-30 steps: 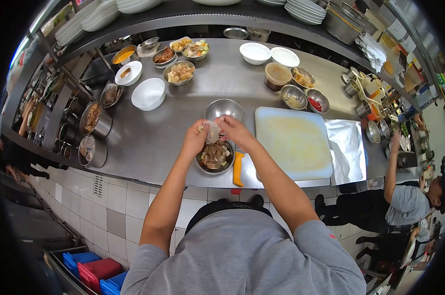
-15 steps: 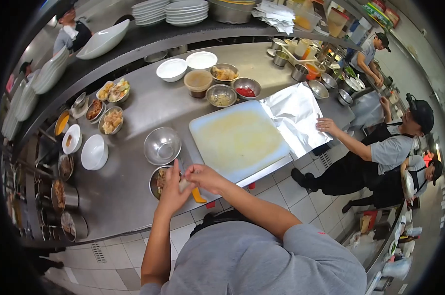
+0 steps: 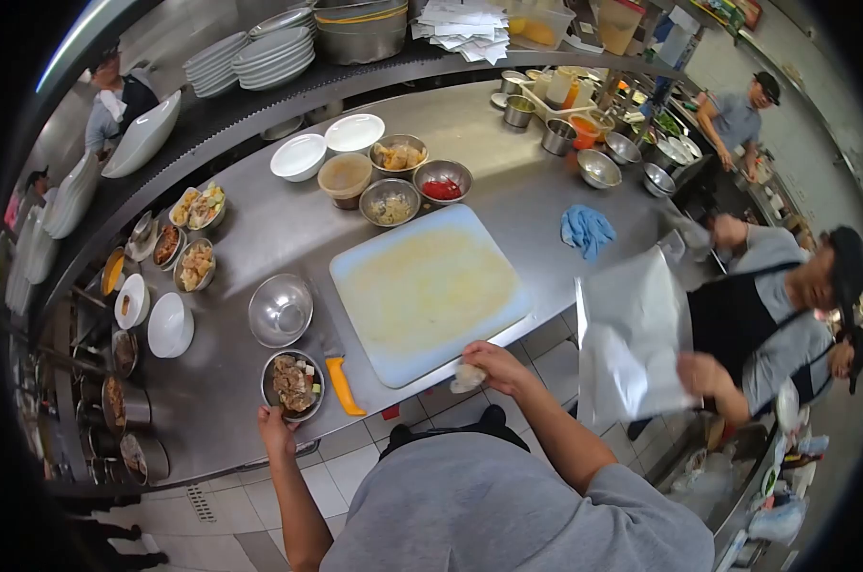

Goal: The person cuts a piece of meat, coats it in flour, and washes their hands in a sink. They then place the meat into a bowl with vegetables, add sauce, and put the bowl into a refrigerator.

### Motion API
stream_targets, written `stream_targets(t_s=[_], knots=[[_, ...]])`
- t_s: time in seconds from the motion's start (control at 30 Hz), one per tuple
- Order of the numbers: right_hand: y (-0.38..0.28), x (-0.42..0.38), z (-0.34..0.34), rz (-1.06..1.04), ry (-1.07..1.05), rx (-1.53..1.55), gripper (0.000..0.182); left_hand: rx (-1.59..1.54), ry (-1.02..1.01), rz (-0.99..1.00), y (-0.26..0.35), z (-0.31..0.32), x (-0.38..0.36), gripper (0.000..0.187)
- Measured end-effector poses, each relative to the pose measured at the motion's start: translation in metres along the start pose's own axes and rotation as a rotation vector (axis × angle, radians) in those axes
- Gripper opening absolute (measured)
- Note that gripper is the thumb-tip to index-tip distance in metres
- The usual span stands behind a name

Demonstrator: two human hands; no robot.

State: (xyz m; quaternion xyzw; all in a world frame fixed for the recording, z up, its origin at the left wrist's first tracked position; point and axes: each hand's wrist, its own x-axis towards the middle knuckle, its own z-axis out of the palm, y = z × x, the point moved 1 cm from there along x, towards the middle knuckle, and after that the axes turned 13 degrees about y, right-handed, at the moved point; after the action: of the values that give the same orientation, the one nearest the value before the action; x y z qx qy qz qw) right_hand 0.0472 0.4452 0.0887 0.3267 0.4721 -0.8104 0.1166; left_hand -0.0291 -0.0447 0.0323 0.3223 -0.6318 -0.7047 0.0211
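My left hand (image 3: 278,431) is at the near rim of a metal bowl (image 3: 293,385) of meat and pale cubes, its fingers closed on the edge. My right hand (image 3: 496,366) holds a crumpled, whitish translucent wad (image 3: 468,378) just off the counter's front edge. Between my hands lies a knife with a yellow handle (image 3: 345,386). Beyond it is an empty metal bowl (image 3: 281,311). The stained white cutting board (image 3: 430,286) lies to the right of the knife.
Behind the board stand bowls of red pieces (image 3: 443,181) and minced food (image 3: 390,202). A blue cloth (image 3: 587,231) lies right of it. At the right, a co-worker (image 3: 751,315) holds a foil sheet (image 3: 634,338). White bowls (image 3: 170,325) stand at the left.
My hands have moved apart, left to the food bowl, right toward the board's near edge with the wad. The co-worker has lifted the foil off the counter; the blue cloth now shows.
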Motion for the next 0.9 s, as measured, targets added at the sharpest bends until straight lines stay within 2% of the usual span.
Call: stream_targets(t_s=[0.07,0.13,0.2,0.3,0.37,0.4,0.5,0.53,0.6,0.63,0.67,0.73,0.83,0.9], knots=[[-0.009,-0.002,-0.037,0.031,0.069,0.018,0.013,-0.075,0.028,0.024,0.000,0.000,-0.012,0.016],[-0.019,-0.002,-0.081,-0.001,0.068,-0.007,0.012,-0.068,0.209,0.046,0.006,-0.003,-0.030,0.016],[-0.027,-0.007,-0.123,-0.053,0.095,-0.061,0.011,-0.128,0.220,0.036,0.027,0.008,-0.062,0.014],[-0.042,-0.012,-0.167,-0.046,0.137,-0.060,0.012,-0.059,0.094,0.086,0.076,0.059,-0.116,0.013],[-0.045,-0.005,-0.186,-0.040,0.156,-0.030,0.010,0.063,-0.035,0.136,0.077,0.097,-0.126,0.012],[-0.045,-0.002,-0.194,-0.037,0.176,-0.004,0.009,0.133,-0.081,0.168,0.073,0.127,-0.129,0.012],[-0.054,0.011,-0.208,-0.049,0.194,0.057,0.011,0.237,-0.272,0.071,0.052,0.242,-0.145,0.025],[-0.054,0.021,-0.212,-0.055,0.193,0.054,0.011,0.204,-0.396,0.050,0.054,0.294,-0.165,0.025],[-0.051,0.035,-0.222,-0.136,0.248,0.114,0.012,0.329,-0.637,0.105,0.027,0.380,-0.156,0.023],[-0.053,0.034,-0.223,-0.141,0.257,0.118,0.012,0.321,-0.704,0.048,0.025,0.426,-0.164,0.021],[-0.058,0.030,-0.221,-0.151,0.283,0.094,0.013,0.382,-0.746,-0.013,0.028,0.467,-0.173,0.012],[-0.067,0.020,-0.214,-0.182,0.319,0.080,0.014,0.341,-0.825,-0.090,0.006,0.545,-0.162,0.007],[-0.065,-0.001,-0.219,-0.189,0.457,0.017,0.015,0.281,-0.832,-0.151,-0.012,0.636,-0.140,0.011],[-0.057,-0.013,-0.227,-0.192,0.534,0.080,0.015,0.118,-0.736,-0.214,-0.020,0.680,-0.120,0.017]])
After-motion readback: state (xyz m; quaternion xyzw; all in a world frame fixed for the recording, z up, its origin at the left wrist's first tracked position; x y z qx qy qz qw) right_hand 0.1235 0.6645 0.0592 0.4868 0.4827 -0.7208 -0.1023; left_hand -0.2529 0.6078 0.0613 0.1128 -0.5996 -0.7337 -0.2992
